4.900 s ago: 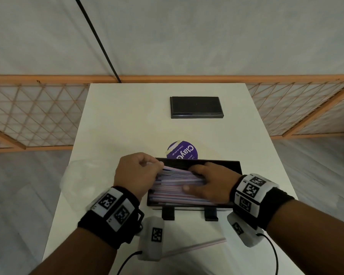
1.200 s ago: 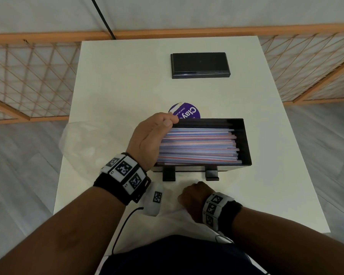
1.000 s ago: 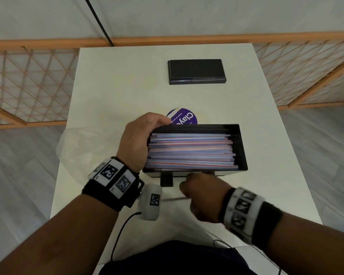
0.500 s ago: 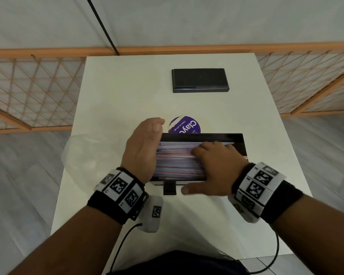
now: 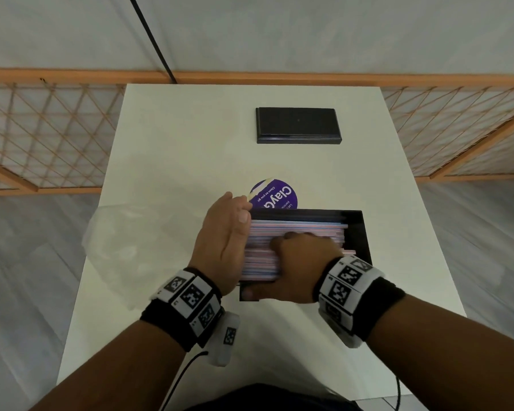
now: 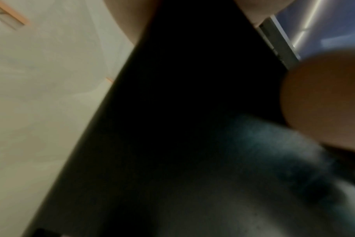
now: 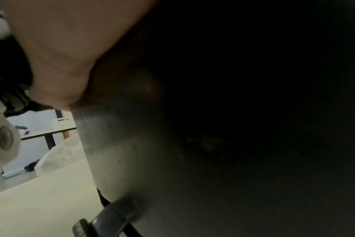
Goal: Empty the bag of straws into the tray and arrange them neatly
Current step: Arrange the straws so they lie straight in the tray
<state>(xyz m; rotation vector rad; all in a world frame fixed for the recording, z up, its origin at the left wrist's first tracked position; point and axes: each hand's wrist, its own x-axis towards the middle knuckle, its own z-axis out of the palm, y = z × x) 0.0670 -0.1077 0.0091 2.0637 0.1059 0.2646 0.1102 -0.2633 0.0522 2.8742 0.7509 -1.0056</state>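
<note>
Right hand now lower on smooth striped straws in rectangular black tray.

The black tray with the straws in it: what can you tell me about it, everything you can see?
The black tray is a shallow, rectangular, open-topped box with straight walls, plastic by the look of it, standing on the white table near its front edge. It holds pink, blue and white straws lying lengthwise, stacked to about the rim. The left hand lies flat against its left end; the right hand rests on the straws, its thumb against the tray's front.
</note>
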